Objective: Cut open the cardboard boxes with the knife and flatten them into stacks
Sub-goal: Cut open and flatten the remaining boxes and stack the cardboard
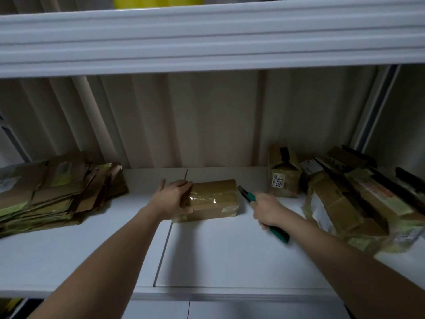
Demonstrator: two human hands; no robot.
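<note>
On the white shelf [230,249], the taped cardboard box [212,199] lies with its long axis left to right between the hands, the left hand [176,199] gripping its left end while the right hand [266,209], clenched round the green utility knife [259,207], points the blade at its right end.

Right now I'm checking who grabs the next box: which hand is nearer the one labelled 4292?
Right. The right hand, gripping the knife, sits just beside the 4292 box; the left hand holds the taped box farther away.
</note>
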